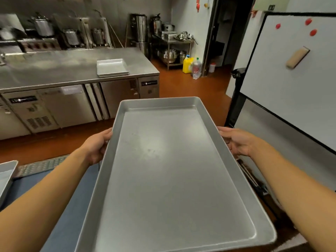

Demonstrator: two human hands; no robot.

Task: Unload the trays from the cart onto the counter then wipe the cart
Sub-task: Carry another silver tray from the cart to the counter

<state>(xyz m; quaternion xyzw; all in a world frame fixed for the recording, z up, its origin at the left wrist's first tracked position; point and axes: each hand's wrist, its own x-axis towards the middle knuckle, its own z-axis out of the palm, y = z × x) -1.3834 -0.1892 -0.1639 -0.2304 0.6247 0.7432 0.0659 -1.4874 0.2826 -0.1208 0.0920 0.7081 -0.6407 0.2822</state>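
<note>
I hold a large, empty metal tray (172,175) level in front of me, above the floor. My left hand (97,145) grips its left long rim and my right hand (236,141) grips its right long rim. A smaller stack of trays (112,67) rests on the steel counter (54,70) ahead and to the left. The corner of another tray (6,176) shows at the left edge, beside a blue surface (63,206) below my left arm; the cart itself I cannot make out.
Cooking pots and steamers (71,36) line the back wall behind the counter. A rack with bowls (172,51) and a yellow jug (188,65) stand by a dark doorway (221,33). A whiteboard on a black stand (291,79) rises close on my right. A floor drain grate (41,166) lies left.
</note>
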